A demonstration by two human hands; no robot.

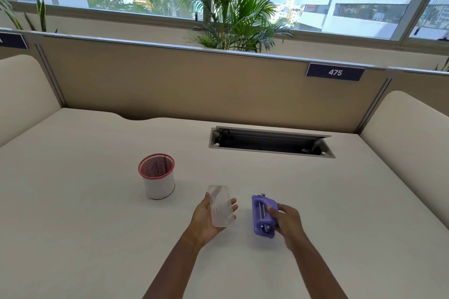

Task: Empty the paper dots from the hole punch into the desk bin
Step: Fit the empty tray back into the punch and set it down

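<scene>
My left hand (pixel 206 223) lies palm up above the desk and holds a clear plastic tray (pixel 220 205), the hole punch's base cover, with pale bits showing inside. The purple hole punch (pixel 262 215) is tipped on its side with its underside open, and my right hand (pixel 286 222) grips it from the right. The desk bin (pixel 159 183), a small round cup with a red mesh rim and white wall, stands upright to the left, a hand's width from the tray.
The beige desk (pixel 85 226) is ringed by padded partition walls. An open cable trough (pixel 269 142) is cut into the desk behind the punch. A potted palm (pixel 233 14) and windows lie beyond the partition.
</scene>
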